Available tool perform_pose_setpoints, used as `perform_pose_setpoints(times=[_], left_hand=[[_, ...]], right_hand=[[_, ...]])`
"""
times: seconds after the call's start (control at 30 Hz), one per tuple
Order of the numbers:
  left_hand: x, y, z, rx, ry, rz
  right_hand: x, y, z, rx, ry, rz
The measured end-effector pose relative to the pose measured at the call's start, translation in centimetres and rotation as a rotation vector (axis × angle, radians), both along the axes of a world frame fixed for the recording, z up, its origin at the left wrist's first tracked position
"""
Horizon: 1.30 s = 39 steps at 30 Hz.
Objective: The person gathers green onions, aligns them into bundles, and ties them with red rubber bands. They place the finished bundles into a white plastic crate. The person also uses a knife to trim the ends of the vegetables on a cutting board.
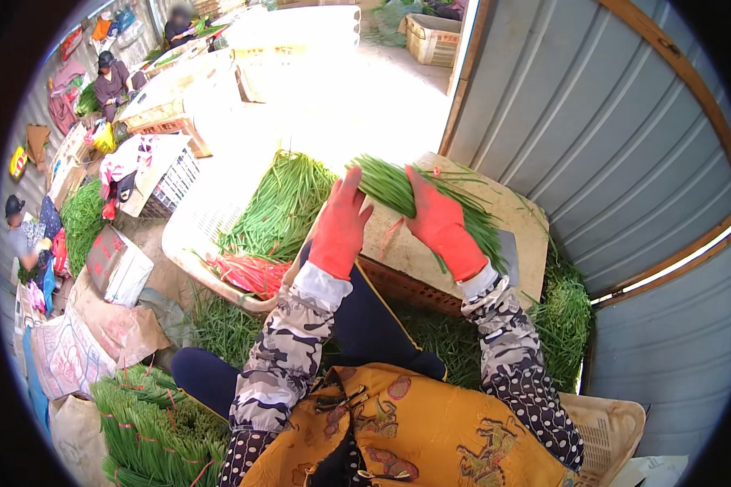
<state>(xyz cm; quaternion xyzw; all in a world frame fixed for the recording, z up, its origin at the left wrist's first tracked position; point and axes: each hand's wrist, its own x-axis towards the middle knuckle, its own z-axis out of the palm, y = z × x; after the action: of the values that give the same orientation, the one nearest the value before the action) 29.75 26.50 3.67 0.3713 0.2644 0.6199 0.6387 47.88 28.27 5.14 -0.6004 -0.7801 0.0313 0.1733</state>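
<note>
My right hand [438, 222], in a red rubber glove, grips a bunch of long thin green stalks [385, 182] that look like chives. The bunch lies slantwise above a board [390, 234] set over a brown crate. My left hand [341, 222], gloved alike, is held flat at the bunch's upper left end with its fingers apart; whether it touches the stalks is hard to tell. Below the bunch a red strip [392, 234] hangs or lies. Left of my left hand, a pale plastic basket [186, 243] holds loose green stalks [280, 204] and a heap of red ties [250, 275].
Tied green bundles [158, 426] stand at lower left. Loose greens [560, 316] lie by the corrugated metal wall [572, 91] on the right. A carton [119, 265] and sacks [113, 325] are at left. Other people [113, 85] sit among crates farther off.
</note>
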Motion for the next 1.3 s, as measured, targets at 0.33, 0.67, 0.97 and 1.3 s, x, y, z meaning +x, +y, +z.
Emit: perform_pose_setpoints(times=[0.33, 0.67, 0.97, 1.3], left_hand=[[-1.5, 4.7, -1.1, -0.231, 0.163, 0.228], [5.7, 11.0, -3.3, 0.731, 1.744, -0.017], [9.0, 14.2, -8.0, 0.906, 1.872, -0.148], [9.3, 13.3, -11.1, 0.867, 1.652, 0.074]], right_hand=[[3.1, 5.4, -7.9, -0.276, -0.099, -0.201], [3.4, 7.2, -8.4, -0.324, -0.121, -0.258], [4.8, 8.4, -10.4, -0.326, -0.079, -0.236], [4.8, 6.8, -8.2, -0.315, -0.219, -0.161]])
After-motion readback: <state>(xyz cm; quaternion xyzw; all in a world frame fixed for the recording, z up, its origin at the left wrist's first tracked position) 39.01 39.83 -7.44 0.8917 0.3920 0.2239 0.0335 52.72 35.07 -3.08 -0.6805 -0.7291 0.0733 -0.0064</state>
